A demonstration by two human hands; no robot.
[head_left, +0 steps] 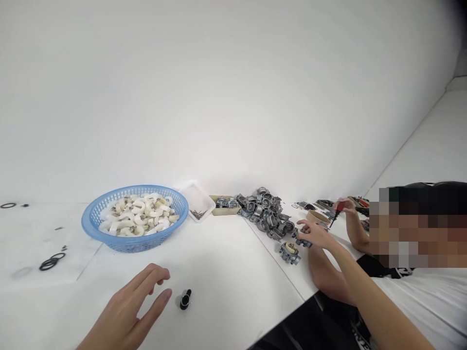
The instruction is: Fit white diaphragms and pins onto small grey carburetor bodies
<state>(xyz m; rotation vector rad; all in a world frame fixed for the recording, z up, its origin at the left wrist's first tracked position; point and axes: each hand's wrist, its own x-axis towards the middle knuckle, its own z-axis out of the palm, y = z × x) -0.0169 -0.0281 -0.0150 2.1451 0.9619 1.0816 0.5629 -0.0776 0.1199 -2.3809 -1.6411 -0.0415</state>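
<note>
My left hand hovers over the white table with its fingers apart, holding nothing. Just right of it lies a small black part with a ring. Farther right, my right hand reaches out to a metal carburetor-like part, its fingers curved over the top. Nearer on the table sits another metal part with a cream float showing. Behind these is a heap of grey metal parts.
A blue basket holds white plastic pieces. Near the wall are a white tray with thin pins and a box with metal parts. Black rings lie left. At right, a person holds a red screwdriver beside a round container.
</note>
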